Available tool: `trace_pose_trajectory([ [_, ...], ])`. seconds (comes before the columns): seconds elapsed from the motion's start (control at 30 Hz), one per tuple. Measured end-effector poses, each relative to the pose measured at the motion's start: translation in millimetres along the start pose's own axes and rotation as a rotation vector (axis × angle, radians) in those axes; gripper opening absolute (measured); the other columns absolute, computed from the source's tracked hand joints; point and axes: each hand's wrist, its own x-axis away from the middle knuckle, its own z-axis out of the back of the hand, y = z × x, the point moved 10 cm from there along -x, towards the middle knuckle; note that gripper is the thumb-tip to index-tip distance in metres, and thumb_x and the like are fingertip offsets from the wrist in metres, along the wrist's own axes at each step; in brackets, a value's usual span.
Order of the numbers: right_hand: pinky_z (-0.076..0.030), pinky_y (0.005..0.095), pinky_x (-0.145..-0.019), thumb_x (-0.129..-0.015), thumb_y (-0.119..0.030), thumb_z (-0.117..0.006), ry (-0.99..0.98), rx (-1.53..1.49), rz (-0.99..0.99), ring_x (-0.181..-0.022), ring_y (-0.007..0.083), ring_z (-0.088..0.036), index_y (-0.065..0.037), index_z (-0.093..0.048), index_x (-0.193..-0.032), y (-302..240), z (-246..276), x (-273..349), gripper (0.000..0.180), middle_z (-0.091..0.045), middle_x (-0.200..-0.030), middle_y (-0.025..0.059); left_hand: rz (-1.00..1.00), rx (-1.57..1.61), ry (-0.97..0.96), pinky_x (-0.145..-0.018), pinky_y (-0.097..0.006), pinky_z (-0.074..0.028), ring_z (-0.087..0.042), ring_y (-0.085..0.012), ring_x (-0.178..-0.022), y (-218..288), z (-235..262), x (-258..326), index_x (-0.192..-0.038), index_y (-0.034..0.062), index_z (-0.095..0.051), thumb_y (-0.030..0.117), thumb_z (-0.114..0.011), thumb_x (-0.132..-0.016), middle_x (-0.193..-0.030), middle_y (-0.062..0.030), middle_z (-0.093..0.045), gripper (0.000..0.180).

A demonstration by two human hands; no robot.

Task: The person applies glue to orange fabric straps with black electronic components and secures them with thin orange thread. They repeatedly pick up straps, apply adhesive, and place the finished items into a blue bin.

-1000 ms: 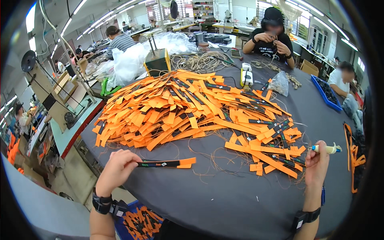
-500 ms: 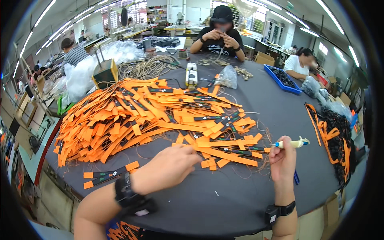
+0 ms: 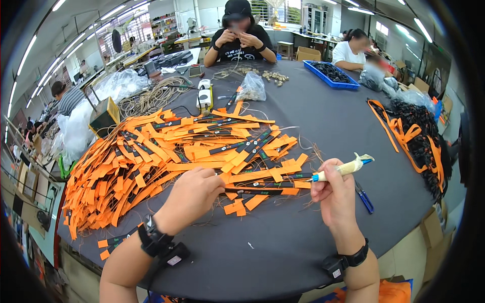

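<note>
My left hand (image 3: 194,194) is closed at the front of a big heap of orange and black fabric strips (image 3: 136,156). Its fingertips pinch the left end of one strip (image 3: 260,191), whose black middle carries woven lettering. In my right hand (image 3: 336,194) is a pen-like tool (image 3: 343,169) wrapped in cream tape, with blue showing at both ends. The tool's narrow tip points left, near the strips' right ends. Thin loose threads trail from the strips around both hands.
Blue-handled scissors (image 3: 365,199) lie right of my right hand. Beyond the heap are a white power strip (image 3: 204,96), a clear plastic bag (image 3: 251,87) and coiled cord (image 3: 151,98). A blue tray (image 3: 331,83) and a black-and-orange pile (image 3: 411,136) stand right. A co-worker (image 3: 240,40) sits opposite.
My view has shifted right. The left hand now pinches a strip at the heap's front. My right hand has turned the taped tool so that its tip points left toward the strips.
</note>
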Motion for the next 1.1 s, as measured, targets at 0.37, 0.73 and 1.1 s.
trace_pose_trajectory([
  [0.37,-0.047,0.0225,-0.050,-0.100,-0.019,-0.060,-0.054,0.073,0.124,-0.057,0.0099,-0.060,-0.004,-0.057,-0.095,-19,-18,13,0.016,-0.060,-0.066,0.0026,0.664,0.772,-0.298,-0.064,-0.022,-0.046,-0.057,-0.0052,-0.072,-34,13,111,-0.097,-0.0014,-0.068,0.007,-0.066,-0.093,-0.080,0.0000,-0.066,0.009],
  [0.73,-0.047,0.0215,-0.052,-0.098,-0.015,-0.061,-0.151,0.163,0.050,-0.061,0.0085,-0.060,-0.004,-0.057,-0.095,4,-33,24,0.013,-0.062,-0.073,0.0029,0.596,0.484,-0.357,-0.063,-0.028,-0.051,-0.066,-0.0127,-0.072,-26,25,122,-0.091,-0.0011,-0.067,0.006,-0.063,-0.094,-0.076,-0.0082,-0.068,0.009],
  [1.1,-0.047,0.0214,-0.049,-0.099,-0.018,-0.061,-0.089,0.124,0.097,-0.057,0.0089,-0.060,-0.005,-0.057,-0.096,-10,-24,19,0.014,-0.061,-0.067,0.0024,0.859,1.246,0.230,-0.079,-0.039,-0.060,-0.070,-0.0236,-0.084,14,16,186,-0.113,-0.0029,-0.058,0.001,-0.055,-0.097,-0.096,-0.0130,-0.067,0.017],
])
